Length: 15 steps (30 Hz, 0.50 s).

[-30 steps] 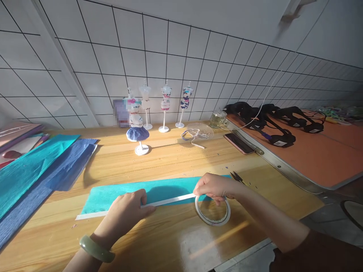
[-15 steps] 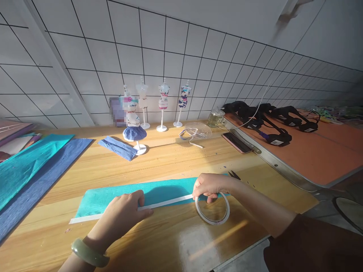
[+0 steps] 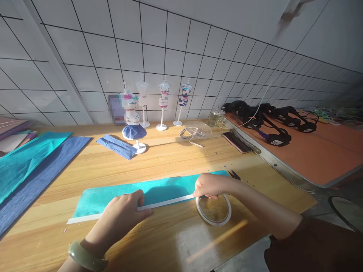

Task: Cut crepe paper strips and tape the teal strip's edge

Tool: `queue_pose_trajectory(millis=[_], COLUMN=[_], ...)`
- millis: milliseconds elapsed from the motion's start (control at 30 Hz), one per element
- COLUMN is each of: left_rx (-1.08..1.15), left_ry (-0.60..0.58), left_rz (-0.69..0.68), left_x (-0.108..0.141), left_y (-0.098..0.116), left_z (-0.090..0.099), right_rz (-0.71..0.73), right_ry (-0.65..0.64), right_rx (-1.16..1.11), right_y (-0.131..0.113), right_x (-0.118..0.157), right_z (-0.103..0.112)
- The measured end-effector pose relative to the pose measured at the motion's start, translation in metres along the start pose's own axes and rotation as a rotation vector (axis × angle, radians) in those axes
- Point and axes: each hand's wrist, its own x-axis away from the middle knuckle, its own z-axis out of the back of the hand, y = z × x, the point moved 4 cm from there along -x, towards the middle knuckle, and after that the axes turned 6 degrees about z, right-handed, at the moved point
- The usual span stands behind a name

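Head view — white tape (image 3: 170,201) along turquoise paper (image 3: 99,197) — pinched in right fingers (image 3: 199,186), running between parted left fingers (image 3: 140,196).

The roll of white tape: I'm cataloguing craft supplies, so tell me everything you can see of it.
The roll of white tape is a slim ring, papery in look, with a wide open centre showing the wooden table. It appears in front of the teal sheet's right part. The right hand covers its upper part. A white strip runs from that hand leftward to the left hand; its join to the roll is hidden. Whether the roll rests on the table or is held above it is unclear.
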Motion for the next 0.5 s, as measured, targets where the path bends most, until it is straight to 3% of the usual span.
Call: queue_pose_trajectory(millis=[233,500], left_rx=[-0.038,-0.075], left_ry=[0.018,0.022], left_rz=[0.007,0.012], left_x=[-0.0011,-0.0012], left_y=[0.0007,-0.0009], left_z=[-0.0013,-0.0051], right_rz=[0.013,-0.034], right_ry=[0.044,0.006], right_rx=[0.056,0.116], right_y=[0.0024,0.0001], right_x=[0.0031,-0.0022], right_z=[-0.0024,-0.0015])
